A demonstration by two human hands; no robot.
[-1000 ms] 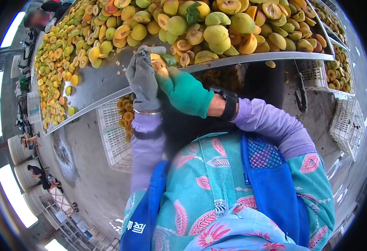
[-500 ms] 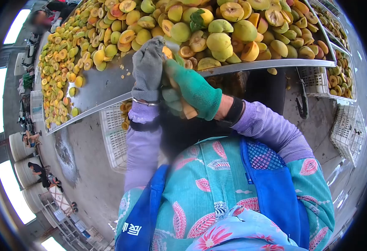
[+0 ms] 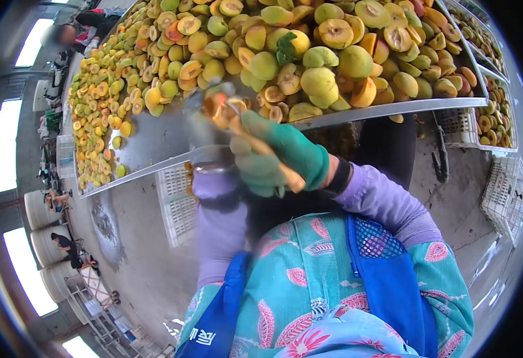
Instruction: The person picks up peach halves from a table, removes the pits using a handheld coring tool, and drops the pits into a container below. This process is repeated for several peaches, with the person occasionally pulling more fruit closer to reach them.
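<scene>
My left hand (image 3: 203, 122), in a grey glove and smeared by motion, holds a cut yellow peach (image 3: 218, 107) just over the near edge of the metal table (image 3: 154, 138). My right hand (image 3: 288, 152), in a green glove, is closed round the wooden handle of a pitting tool (image 3: 293, 178). The tool's thin metal end (image 3: 236, 110) reaches the peach, though blur hides the exact contact. Behind both hands lies a heap of halved peaches (image 3: 321, 80), yellow-green with some red blush; pits show in some cut faces.
White plastic crates stand below the table (image 3: 176, 203) and at the right (image 3: 503, 194); another crate (image 3: 487, 122) holds peach halves. A dark metal piece (image 3: 440, 158) hangs by the table's right edge. A person (image 3: 73, 36) is at the far left end; others sit beyond.
The peach at my left hand has come into clearer view as the hands have parted slightly. My right hand and the tool have dropped a little and turned, showing more of the handle.
</scene>
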